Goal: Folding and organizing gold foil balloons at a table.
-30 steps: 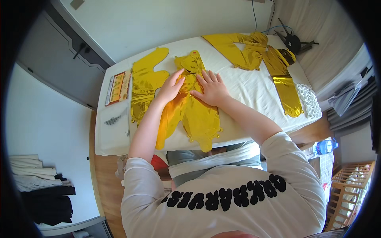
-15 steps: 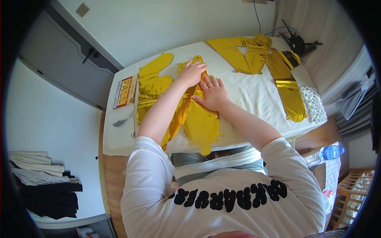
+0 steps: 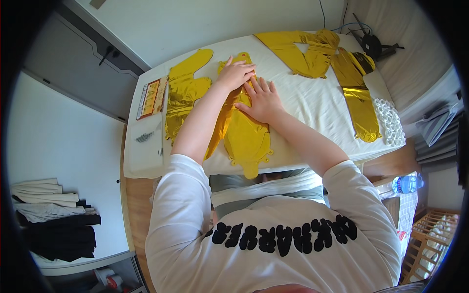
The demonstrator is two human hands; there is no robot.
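Observation:
A flat gold foil balloon [image 3: 247,141] lies lengthwise in front of me on the white-covered table, part of it folded over and creased. My left hand [image 3: 234,75] rests on its far part, palm down, fingers pointing right. Just nearer and to the right, my right hand [image 3: 264,102] lies flat on the foil with its fingers spread. The fingertips of both hands almost meet. Neither hand visibly grips the foil, though what lies under the left palm is hidden. Beside my left forearm is another flat gold foil balloon [image 3: 181,97].
More gold foil balloons [image 3: 308,58] [image 3: 360,110] lie at the far right. Near them are a cluster of small clear rings [image 3: 389,122] and a black router [image 3: 372,46]. A printed card [image 3: 151,99] lies at the table's left edge. A blue-tinted bottle [image 3: 406,184] stands right of the table.
The whole view has shifted slightly, so the table sits higher in the picture. My left fingers have moved a little over the foil; my right hand stays almost in place.

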